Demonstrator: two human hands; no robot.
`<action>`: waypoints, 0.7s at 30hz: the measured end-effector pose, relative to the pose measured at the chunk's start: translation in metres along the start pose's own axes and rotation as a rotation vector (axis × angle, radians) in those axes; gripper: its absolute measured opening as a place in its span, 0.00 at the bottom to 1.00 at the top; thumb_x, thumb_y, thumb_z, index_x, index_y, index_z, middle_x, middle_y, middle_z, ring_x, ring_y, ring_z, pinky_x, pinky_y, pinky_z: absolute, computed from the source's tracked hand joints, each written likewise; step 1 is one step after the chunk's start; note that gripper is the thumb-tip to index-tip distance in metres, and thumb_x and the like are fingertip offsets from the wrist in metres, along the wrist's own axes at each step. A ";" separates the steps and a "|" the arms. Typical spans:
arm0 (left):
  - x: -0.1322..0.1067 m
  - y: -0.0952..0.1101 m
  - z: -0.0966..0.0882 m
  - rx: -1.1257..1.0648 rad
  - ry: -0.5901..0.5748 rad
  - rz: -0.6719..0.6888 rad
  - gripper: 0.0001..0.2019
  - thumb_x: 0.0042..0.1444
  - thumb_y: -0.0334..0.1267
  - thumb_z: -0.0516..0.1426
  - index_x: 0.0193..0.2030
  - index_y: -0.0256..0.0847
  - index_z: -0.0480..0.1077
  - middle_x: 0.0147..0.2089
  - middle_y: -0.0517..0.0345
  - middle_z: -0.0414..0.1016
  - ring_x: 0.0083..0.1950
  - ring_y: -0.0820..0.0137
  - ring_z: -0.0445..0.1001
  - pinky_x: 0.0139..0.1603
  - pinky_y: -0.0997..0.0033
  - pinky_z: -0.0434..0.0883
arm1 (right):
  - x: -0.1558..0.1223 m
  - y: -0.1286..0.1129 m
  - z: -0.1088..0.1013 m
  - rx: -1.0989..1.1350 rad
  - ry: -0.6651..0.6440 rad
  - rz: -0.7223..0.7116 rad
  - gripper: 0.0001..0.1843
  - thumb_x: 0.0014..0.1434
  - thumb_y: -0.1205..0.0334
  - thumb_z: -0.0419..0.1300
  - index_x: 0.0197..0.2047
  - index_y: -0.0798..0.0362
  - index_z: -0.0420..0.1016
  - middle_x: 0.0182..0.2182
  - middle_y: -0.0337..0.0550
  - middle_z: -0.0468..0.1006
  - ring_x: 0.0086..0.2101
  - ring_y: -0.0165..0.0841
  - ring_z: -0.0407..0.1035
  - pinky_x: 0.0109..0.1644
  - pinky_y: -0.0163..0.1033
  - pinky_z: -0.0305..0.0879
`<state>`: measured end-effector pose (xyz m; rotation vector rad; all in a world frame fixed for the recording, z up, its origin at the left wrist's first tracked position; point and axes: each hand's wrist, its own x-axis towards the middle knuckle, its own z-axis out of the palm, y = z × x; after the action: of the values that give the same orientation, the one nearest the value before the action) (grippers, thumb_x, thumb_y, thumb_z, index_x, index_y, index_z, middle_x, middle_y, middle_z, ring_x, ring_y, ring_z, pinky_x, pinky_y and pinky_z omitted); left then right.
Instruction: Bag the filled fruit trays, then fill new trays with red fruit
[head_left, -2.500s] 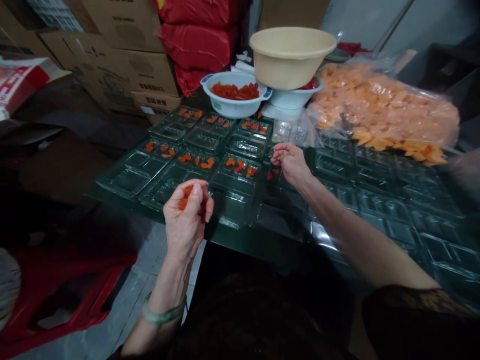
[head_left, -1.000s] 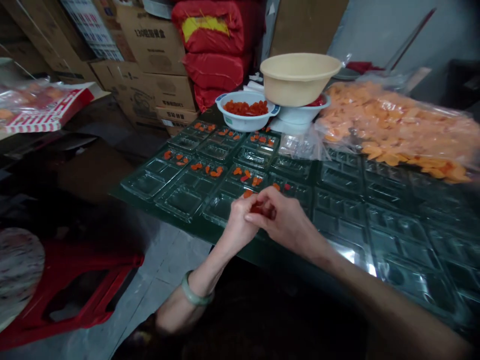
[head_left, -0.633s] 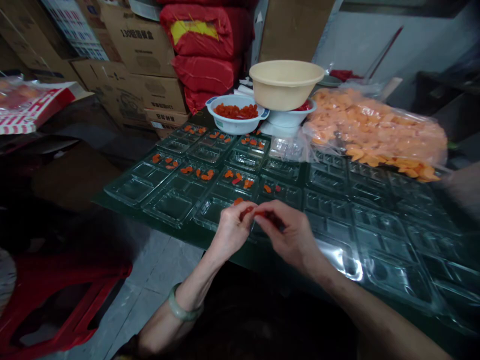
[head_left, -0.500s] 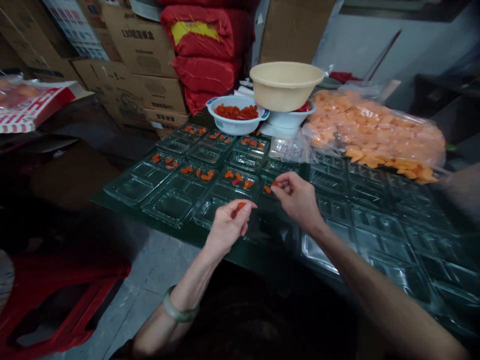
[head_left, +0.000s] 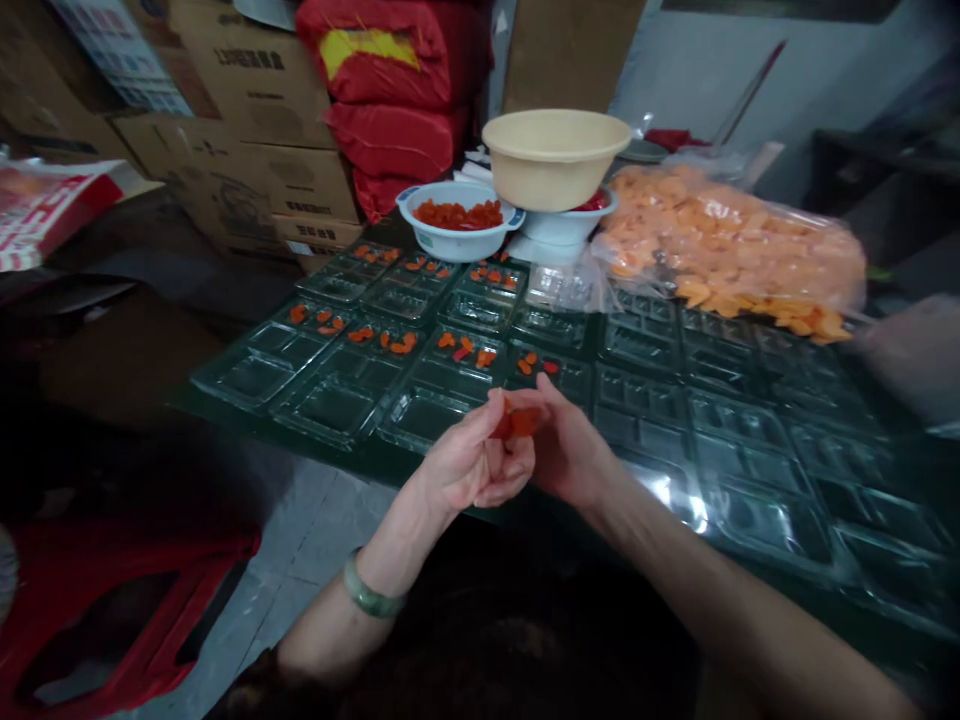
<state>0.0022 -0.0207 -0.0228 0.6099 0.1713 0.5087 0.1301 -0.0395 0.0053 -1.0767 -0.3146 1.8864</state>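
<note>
My left hand [head_left: 469, 462] is cupped and closed round a few red-orange candy pieces [head_left: 514, 422], held just above the near edge of the clear plastic trays [head_left: 420, 415]. My right hand [head_left: 571, 450] meets it from the right, fingertips pinched on those same pieces. Just beyond the hands, a tray compartment [head_left: 536, 366] holds three pieces. The rows of trays to the left hold several more. A green bangle [head_left: 366, 594] sits on my left wrist.
A white bowl of red pieces [head_left: 456, 217] and a beige basin [head_left: 555, 155] on a second white bowl stand at the far side. A large bag of orange slices [head_left: 731, 245] lies at right. Cardboard boxes [head_left: 255, 110], red sacks [head_left: 390, 90], a red stool [head_left: 112, 610].
My right hand went out to the tray compartment half a second ago and has come back to my left hand. Both hands now meet over the pieces again.
</note>
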 end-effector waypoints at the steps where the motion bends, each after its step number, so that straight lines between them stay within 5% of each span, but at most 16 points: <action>1: 0.004 -0.003 0.002 0.032 -0.003 -0.024 0.23 0.59 0.56 0.46 0.54 0.47 0.63 0.18 0.64 0.63 0.10 0.78 0.56 0.07 0.83 0.55 | -0.005 0.002 0.002 0.117 0.029 0.037 0.26 0.64 0.46 0.40 0.33 0.53 0.71 0.26 0.42 0.73 0.30 0.34 0.69 0.38 0.41 0.65; 4: 0.012 -0.007 0.012 0.083 0.023 -0.039 0.26 0.60 0.56 0.43 0.61 0.48 0.57 0.18 0.63 0.65 0.11 0.76 0.59 0.07 0.82 0.56 | -0.010 0.003 -0.001 0.284 0.090 0.034 0.24 0.64 0.47 0.41 0.33 0.53 0.71 0.24 0.41 0.73 0.28 0.35 0.69 0.37 0.43 0.66; 7: 0.015 -0.005 0.021 0.058 0.102 0.034 0.19 0.61 0.51 0.46 0.53 0.45 0.64 0.20 0.63 0.65 0.13 0.77 0.59 0.09 0.83 0.57 | -0.011 0.002 -0.012 0.308 0.057 0.035 0.24 0.64 0.49 0.40 0.33 0.54 0.70 0.23 0.43 0.72 0.25 0.36 0.68 0.32 0.43 0.66; 11: 0.008 0.004 0.025 0.069 0.271 0.199 0.11 0.60 0.43 0.52 0.42 0.38 0.69 0.21 0.62 0.62 0.17 0.79 0.60 0.12 0.84 0.56 | -0.012 -0.009 -0.031 0.200 0.078 -0.037 0.08 0.55 0.71 0.50 0.32 0.58 0.70 0.24 0.43 0.72 0.25 0.29 0.66 0.28 0.34 0.62; 15: -0.007 0.010 0.016 0.152 0.403 0.298 0.11 0.57 0.42 0.55 0.42 0.37 0.69 0.22 0.63 0.61 0.18 0.79 0.59 0.13 0.83 0.55 | 0.001 -0.041 -0.055 -0.039 0.129 -0.387 0.17 0.39 0.82 0.52 0.32 0.57 0.70 0.26 0.39 0.72 0.25 0.25 0.65 0.27 0.30 0.60; 18: -0.016 0.009 0.009 0.185 0.486 0.311 0.11 0.56 0.43 0.56 0.41 0.38 0.69 0.22 0.63 0.61 0.18 0.79 0.59 0.13 0.83 0.54 | 0.025 -0.062 -0.068 -0.184 0.279 -0.700 0.14 0.40 0.78 0.51 0.31 0.54 0.68 0.27 0.38 0.70 0.27 0.26 0.67 0.33 0.34 0.63; 21: -0.019 0.007 0.006 0.214 0.546 0.317 0.12 0.55 0.43 0.57 0.40 0.37 0.69 0.23 0.63 0.62 0.18 0.79 0.59 0.13 0.82 0.55 | 0.049 -0.070 -0.075 -0.333 0.385 -0.803 0.11 0.42 0.75 0.51 0.31 0.53 0.66 0.29 0.38 0.71 0.31 0.28 0.70 0.36 0.35 0.64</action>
<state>-0.0155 -0.0287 -0.0142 0.7002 0.6597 0.9687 0.2201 0.0235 -0.0245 -1.2554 -0.7263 0.9125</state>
